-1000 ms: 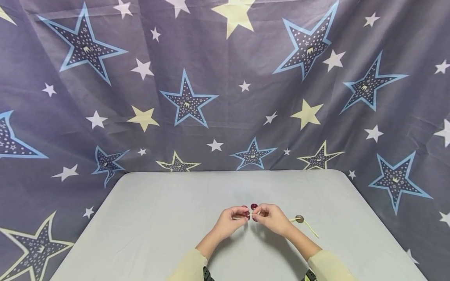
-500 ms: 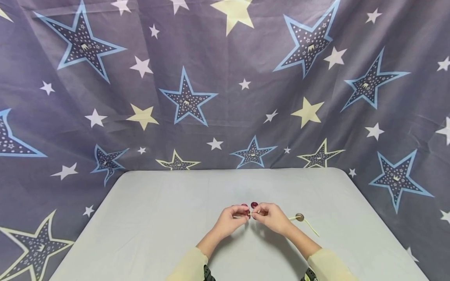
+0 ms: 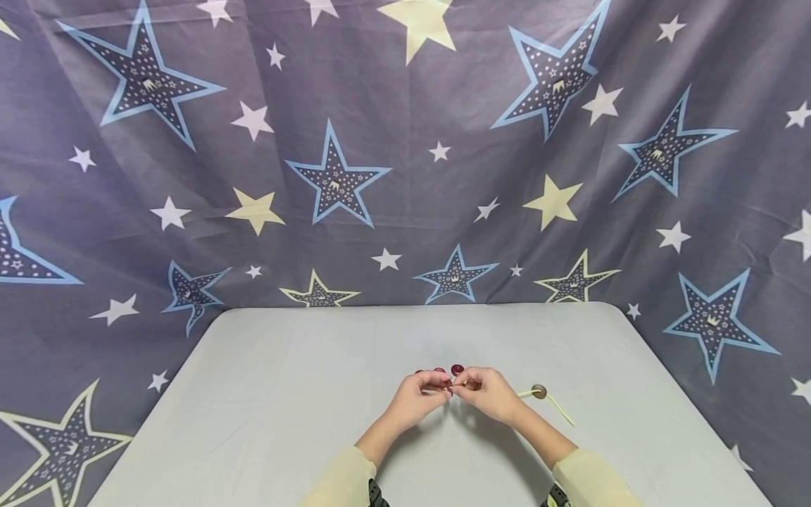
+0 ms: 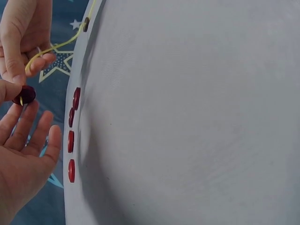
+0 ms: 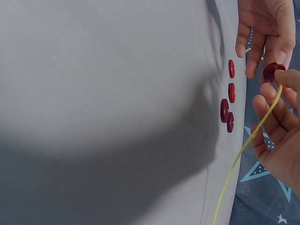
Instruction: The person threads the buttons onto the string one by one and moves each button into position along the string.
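Observation:
My left hand (image 3: 408, 401) pinches a dark red button (image 4: 27, 94) between thumb and fingers. At its far face, my right hand (image 3: 491, 396) pinches a yellow cord (image 5: 255, 131) right at the button, their fingertips nearly meeting. A short yellow bit of cord shows at the button's face in the left wrist view. From the right hand the cord trails to a brown button (image 3: 539, 391), which is threaded on it near the tail. The other fingers of both hands spread loosely.
Several red buttons lie on the pale table (image 3: 304, 394) just beyond the hands, among them a dark red button (image 3: 457, 369) and a brighter red button (image 4: 71, 171). A star-patterned curtain (image 3: 405, 176) hangs behind the table's far edge.
The right fingertips have closed in on the button in my left hand. The piece of yellow cord that showed between the hands is now mostly hidden. The brown button stays put.

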A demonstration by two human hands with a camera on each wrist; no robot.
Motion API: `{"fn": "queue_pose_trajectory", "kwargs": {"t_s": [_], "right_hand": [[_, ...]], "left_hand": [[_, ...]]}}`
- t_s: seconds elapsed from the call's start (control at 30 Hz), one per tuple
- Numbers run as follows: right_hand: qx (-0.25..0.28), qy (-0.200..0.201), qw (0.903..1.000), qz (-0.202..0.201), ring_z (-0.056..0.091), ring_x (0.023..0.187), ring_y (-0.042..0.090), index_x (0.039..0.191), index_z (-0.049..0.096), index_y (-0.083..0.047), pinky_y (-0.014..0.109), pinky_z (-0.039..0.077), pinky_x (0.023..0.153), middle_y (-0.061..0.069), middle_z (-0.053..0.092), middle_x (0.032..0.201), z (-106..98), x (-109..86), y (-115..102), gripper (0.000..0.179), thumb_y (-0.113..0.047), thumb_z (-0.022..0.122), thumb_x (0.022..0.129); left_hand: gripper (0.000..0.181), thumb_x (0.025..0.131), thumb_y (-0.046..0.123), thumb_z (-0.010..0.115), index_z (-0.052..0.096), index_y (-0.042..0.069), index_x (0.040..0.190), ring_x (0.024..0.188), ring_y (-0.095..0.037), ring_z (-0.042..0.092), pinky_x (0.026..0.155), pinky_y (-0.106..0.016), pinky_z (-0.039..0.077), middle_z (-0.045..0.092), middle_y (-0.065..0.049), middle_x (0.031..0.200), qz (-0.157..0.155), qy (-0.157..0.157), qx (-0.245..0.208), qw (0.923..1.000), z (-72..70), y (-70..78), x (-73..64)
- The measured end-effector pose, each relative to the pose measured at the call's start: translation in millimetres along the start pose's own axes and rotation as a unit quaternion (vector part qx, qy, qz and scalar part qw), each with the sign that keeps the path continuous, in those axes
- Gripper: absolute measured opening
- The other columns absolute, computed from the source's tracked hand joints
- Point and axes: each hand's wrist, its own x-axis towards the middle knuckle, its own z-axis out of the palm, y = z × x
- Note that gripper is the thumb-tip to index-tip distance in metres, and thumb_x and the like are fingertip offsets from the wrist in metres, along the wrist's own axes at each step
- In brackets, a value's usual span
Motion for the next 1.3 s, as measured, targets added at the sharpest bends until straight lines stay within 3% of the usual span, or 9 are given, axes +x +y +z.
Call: {"fn": "queue_pose_trajectory", "kwargs": {"t_s": [0.33, 0.5, 0.67, 0.83, 1.03, 1.3], "right_hand": [[0.045, -0.028, 0.9986, 0.003, 0.052, 0.063, 0.001, 0.090, 0.068, -0.004, 0.019, 0.046, 0.060, 0.010, 0.065, 0.076, -0.3, -0.9, -1.7, 0.012, -0.015, 0.063, 0.088], [0.069, -0.029, 0.9968, 0.030, 0.055, 0.063, 0.009, 0.093, 0.067, 0.001, 0.026, 0.051, 0.059, 0.022, 0.063, 0.075, -0.6, -2.4, -12.5, 0.017, -0.014, 0.060, 0.090], [0.080, -0.025, 0.9958, 0.036, 0.057, 0.064, 0.015, 0.090, 0.066, 0.006, 0.033, 0.053, 0.060, 0.023, 0.062, 0.072, -5.6, -4.8, -33.3, 0.015, -0.008, 0.060, 0.089], [0.074, -0.022, 0.9966, 0.031, 0.056, 0.062, 0.010, 0.089, 0.066, 0.007, 0.028, 0.052, 0.059, 0.024, 0.063, 0.075, -9.7, -6.5, -42.1, 0.015, -0.006, 0.060, 0.089], [0.081, -0.023, 0.9961, 0.026, 0.057, 0.066, 0.011, 0.091, 0.067, 0.008, 0.020, 0.049, 0.059, 0.028, 0.063, 0.081, -10.5, -7.1, -41.8, 0.015, -0.005, 0.060, 0.089], [0.083, -0.022, 0.9958, 0.033, 0.056, 0.066, 0.005, 0.094, 0.066, 0.009, 0.019, 0.049, 0.061, 0.026, 0.065, 0.083, -11.4, -7.1, -41.3, 0.017, -0.005, 0.059, 0.089]], "left_hand": [[0.026, 0.083, 0.003, 0.061, 0.063, -0.009, 0.107, 0.094, -0.027, 0.063, 0.077, -0.024, 0.049, 0.066, -0.021, 0.105, 0.005, 0.007, 0.012, 0.9999, -0.3, 0.3, 1.3], [0.028, 0.084, 0.006, 0.063, 0.063, -0.006, 0.109, 0.092, -0.025, 0.063, 0.076, -0.026, 0.050, 0.067, -0.018, 0.105, 0.006, 0.021, 0.023, 0.9995, 2.0, -20.2, 8.3], [0.027, 0.084, 0.012, 0.066, 0.065, 0.001, 0.108, 0.090, -0.015, 0.063, 0.076, -0.025, 0.050, 0.068, -0.012, 0.106, 0.009, 0.025, 0.031, 0.9992, 2.7, -35.5, 12.9], [0.028, 0.082, 0.018, 0.069, 0.067, 0.004, 0.107, 0.093, -0.018, 0.063, 0.076, -0.023, 0.050, 0.068, -0.010, 0.108, 0.015, 0.029, 0.028, 0.9991, 1.7, -37.5, 13.3], [0.029, 0.081, 0.019, 0.072, 0.068, 0.004, 0.105, 0.096, -0.026, 0.063, 0.073, -0.021, 0.050, 0.071, -0.010, 0.103, 0.021, 0.054, 0.016, 0.9982, 0.8, -36.8, 12.5], [0.016, 0.079, 0.021, 0.075, 0.073, 0.011, 0.092, 0.089, -0.020, 0.062, 0.068, -0.017, 0.047, 0.071, -0.005, 0.101, -0.006, 0.088, 0.037, 0.9954, 2.0, -35.7, 12.4]]}}
